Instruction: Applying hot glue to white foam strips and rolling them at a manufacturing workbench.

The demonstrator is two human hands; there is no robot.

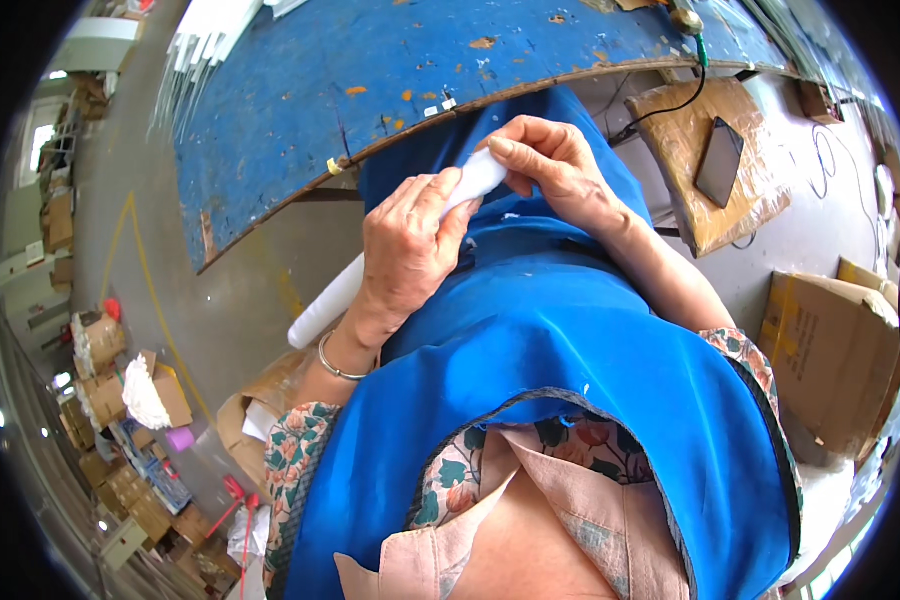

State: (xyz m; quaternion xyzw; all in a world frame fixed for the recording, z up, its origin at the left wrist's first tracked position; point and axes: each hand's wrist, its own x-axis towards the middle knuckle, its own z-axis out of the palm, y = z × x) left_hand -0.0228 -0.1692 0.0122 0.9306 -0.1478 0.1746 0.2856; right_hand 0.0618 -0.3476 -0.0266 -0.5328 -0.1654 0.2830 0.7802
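Observation:
A long white tube-like roll (478, 180) lies slantwise across my lap, its lower end sticking out past my left wrist. My left hand (408, 240) is wrapped round the roll near its upper end. At that end my right hand (555, 168) is closed, thumb and fingers pinching the white material. Whether the roll is solid foam or wrapped film I cannot tell. Under both hands spreads my blue apron (530, 290), with a few small white bits on it.
The worn blue table (370, 75) has its edge just beyond my hands. White strips (205, 50) hang at its far left. A dark phone (720, 162) rests on a tape-wrapped stool (680, 200) at right, near a cable. Cardboard boxes (830, 350) stand on the floor.

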